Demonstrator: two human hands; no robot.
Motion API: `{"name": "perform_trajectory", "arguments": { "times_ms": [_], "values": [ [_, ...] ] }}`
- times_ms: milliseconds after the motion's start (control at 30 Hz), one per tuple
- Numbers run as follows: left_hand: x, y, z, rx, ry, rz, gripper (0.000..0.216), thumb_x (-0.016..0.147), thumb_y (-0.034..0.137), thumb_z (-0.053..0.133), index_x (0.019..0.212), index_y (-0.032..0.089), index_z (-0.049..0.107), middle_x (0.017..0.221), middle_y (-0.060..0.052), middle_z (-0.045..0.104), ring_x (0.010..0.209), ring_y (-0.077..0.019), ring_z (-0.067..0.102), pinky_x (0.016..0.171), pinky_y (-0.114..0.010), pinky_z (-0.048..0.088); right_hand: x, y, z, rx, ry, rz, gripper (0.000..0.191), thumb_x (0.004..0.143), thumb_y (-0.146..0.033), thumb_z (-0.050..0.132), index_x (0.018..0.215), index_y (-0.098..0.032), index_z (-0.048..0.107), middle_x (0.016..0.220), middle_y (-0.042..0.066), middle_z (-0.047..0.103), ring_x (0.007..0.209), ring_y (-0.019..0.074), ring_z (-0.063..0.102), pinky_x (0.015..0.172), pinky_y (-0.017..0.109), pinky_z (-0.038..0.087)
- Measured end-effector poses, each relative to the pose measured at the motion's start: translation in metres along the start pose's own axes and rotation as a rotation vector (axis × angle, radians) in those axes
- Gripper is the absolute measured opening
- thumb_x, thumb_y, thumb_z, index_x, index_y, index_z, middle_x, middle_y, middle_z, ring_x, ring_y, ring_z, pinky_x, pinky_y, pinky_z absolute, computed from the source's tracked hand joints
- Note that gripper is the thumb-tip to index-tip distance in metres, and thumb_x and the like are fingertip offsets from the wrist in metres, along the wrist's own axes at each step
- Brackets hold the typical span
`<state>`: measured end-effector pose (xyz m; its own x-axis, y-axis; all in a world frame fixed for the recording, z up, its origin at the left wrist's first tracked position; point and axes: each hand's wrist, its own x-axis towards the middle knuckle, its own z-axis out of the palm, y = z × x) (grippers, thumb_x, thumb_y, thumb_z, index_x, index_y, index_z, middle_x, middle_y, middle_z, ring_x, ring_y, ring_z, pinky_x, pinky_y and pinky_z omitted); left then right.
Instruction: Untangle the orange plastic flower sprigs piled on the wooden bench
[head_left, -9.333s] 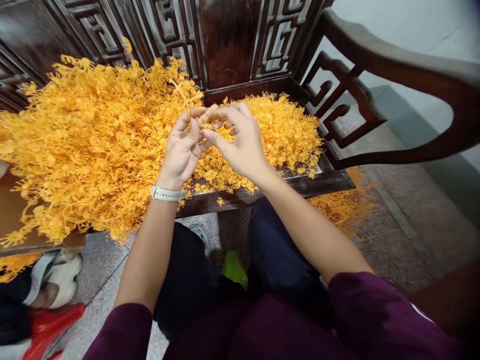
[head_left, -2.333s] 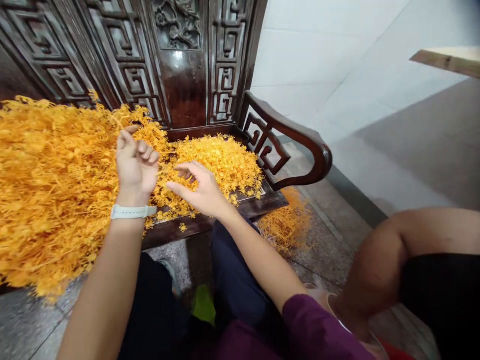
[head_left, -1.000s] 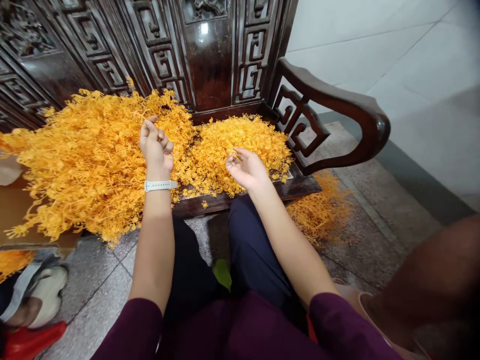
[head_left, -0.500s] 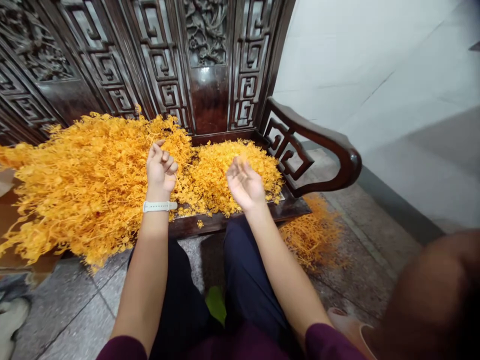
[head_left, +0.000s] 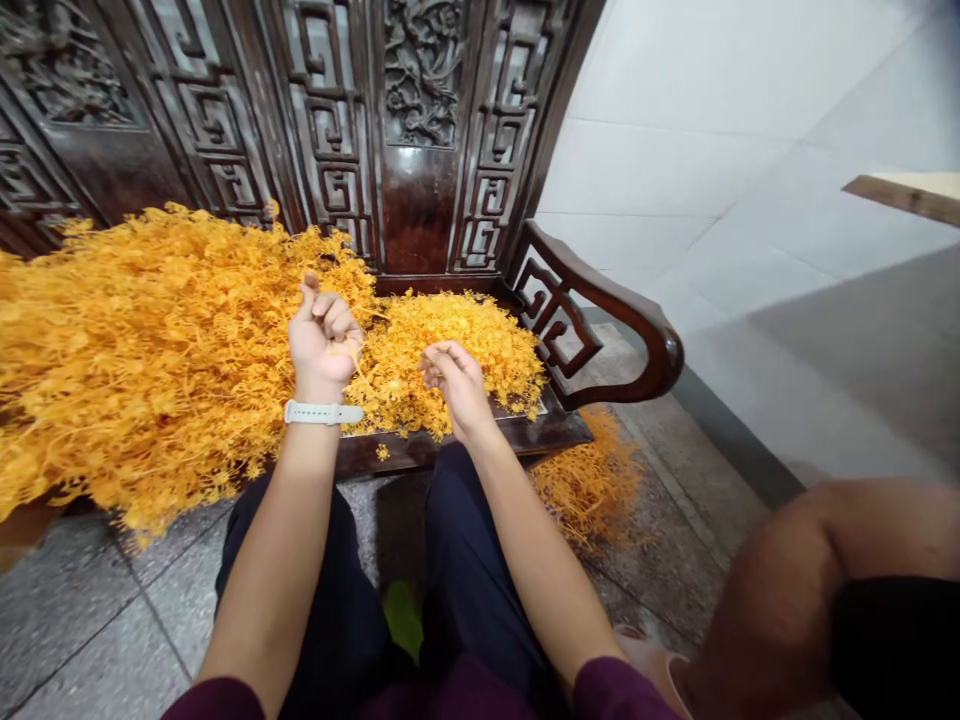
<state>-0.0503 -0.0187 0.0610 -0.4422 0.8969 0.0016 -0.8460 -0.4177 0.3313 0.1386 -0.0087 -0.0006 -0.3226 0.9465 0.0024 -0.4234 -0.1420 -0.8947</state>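
My left hand [head_left: 322, 328], with a pale watch band at the wrist, is raised palm up in front of a big heap of orange-yellow flower sprigs [head_left: 187, 350]. Its fingers are curled, and a thin yellow sprig [head_left: 347, 352] crosses the palm. To the right, my right hand [head_left: 457, 382] is closed with thumb and fingers together, over a smaller pile of yellow flower heads [head_left: 457, 320]; what its fingertips pinch, if anything, is too small to name. Both piles lie on a dark carved wooden bench [head_left: 420, 230].
The bench's curved armrest [head_left: 637, 345] stands at the right end. Below it, a bunch of orange stems [head_left: 592, 480] rests on the tiled floor. Another person's bare leg [head_left: 795, 570] is close by on the right. A green leaf shape [head_left: 403, 620] shows between my knees.
My right hand has moved left towards my left hand, and its spread fingers have closed together. My left hand stays curled in nearly the same place. The view has shifted slightly.
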Motion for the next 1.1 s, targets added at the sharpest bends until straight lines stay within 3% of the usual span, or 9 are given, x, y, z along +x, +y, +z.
{"name": "perform_trajectory", "arguments": {
  "times_ms": [133,233,333,467,600,700,800,933,1100],
  "values": [
    [-0.003,0.001,0.009,-0.008,-0.017,0.097,0.047,0.117,0.031,0.035,0.075,0.017,0.051,0.057,0.006,0.031,0.039,-0.0051,0.023,0.037,-0.017,0.019,-0.011,0.005,0.015,-0.097,-0.287,0.082,0.051,0.091,-0.068,0.070,0.095,-0.018,0.073,0.085,0.001,0.069,0.067,0.0101,0.064,0.064,0.023,0.052],
    [-0.004,0.002,0.011,0.014,-0.018,0.120,0.045,0.116,0.033,0.039,0.075,0.018,0.051,0.058,0.006,0.031,0.039,-0.0053,0.022,0.036,-0.018,0.019,-0.019,0.007,0.025,-0.068,-0.408,0.057,0.047,0.084,-0.062,0.082,0.099,-0.018,0.073,0.089,0.001,0.071,0.069,0.0108,0.067,0.069,0.025,0.055],
    [-0.002,0.012,0.010,0.037,0.004,0.130,0.044,0.116,0.033,0.038,0.077,0.019,0.052,0.056,0.006,0.031,0.038,-0.0058,0.020,0.035,-0.018,0.019,-0.021,0.008,0.027,-0.111,-0.314,-0.046,0.036,0.084,-0.050,0.086,0.090,-0.019,0.069,0.079,-0.001,0.071,0.066,0.0103,0.064,0.066,0.024,0.054],
    [-0.009,0.029,0.019,0.048,-0.003,0.150,0.044,0.117,0.033,0.034,0.084,0.020,0.060,0.054,0.007,0.031,0.037,-0.0066,0.020,0.033,-0.018,0.017,-0.015,0.009,0.022,-0.092,-0.185,-0.113,0.038,0.082,-0.051,0.087,0.089,-0.020,0.065,0.077,-0.002,0.070,0.062,0.0101,0.062,0.060,0.023,0.051],
    [-0.027,0.038,0.041,0.041,-0.050,0.191,0.042,0.117,0.031,0.037,0.085,0.020,0.063,0.054,0.007,0.029,0.036,-0.0058,0.018,0.034,-0.015,0.015,-0.007,0.009,0.021,0.018,-0.241,-0.087,0.042,0.083,-0.052,0.087,0.090,-0.021,0.060,0.065,-0.005,0.064,0.051,0.0072,0.050,0.055,0.022,0.041],
    [-0.038,0.042,0.051,-0.004,-0.058,0.215,0.042,0.116,0.033,0.041,0.082,0.019,0.062,0.054,0.007,0.028,0.036,-0.0047,0.018,0.033,-0.014,0.014,-0.009,0.008,0.027,0.062,-0.220,-0.078,0.045,0.081,-0.054,0.088,0.090,-0.021,0.058,0.063,-0.007,0.060,0.053,0.0078,0.048,0.056,0.022,0.040],
    [-0.040,0.049,0.051,-0.092,-0.040,0.195,0.040,0.115,0.036,0.043,0.083,0.019,0.062,0.055,0.008,0.028,0.036,-0.0048,0.019,0.032,-0.015,0.012,-0.023,0.005,0.034,0.077,-0.241,-0.095,0.046,0.082,-0.056,0.087,0.089,-0.021,0.058,0.067,-0.005,0.060,0.059,0.0095,0.055,0.061,0.023,0.043],
    [-0.037,0.057,0.045,-0.211,-0.038,0.140,0.043,0.117,0.033,0.037,0.084,0.019,0.060,0.056,0.008,0.031,0.037,-0.0061,0.018,0.032,-0.016,0.013,-0.044,-0.001,0.041,0.156,-0.390,-0.106,0.038,0.092,-0.051,0.080,0.088,-0.021,0.057,0.066,-0.003,0.059,0.061,0.0111,0.056,0.063,0.025,0.044],
    [-0.042,0.060,0.050,-0.220,-0.080,0.139,0.043,0.118,0.031,0.032,0.087,0.020,0.059,0.056,0.008,0.032,0.038,-0.0054,0.018,0.033,-0.014,0.012,-0.054,-0.005,0.040,0.107,-0.386,-0.177,0.036,0.093,-0.051,0.079,0.087,-0.022,0.059,0.064,-0.002,0.059,0.059,0.0124,0.055,0.061,0.027,0.044]
  ]
}}
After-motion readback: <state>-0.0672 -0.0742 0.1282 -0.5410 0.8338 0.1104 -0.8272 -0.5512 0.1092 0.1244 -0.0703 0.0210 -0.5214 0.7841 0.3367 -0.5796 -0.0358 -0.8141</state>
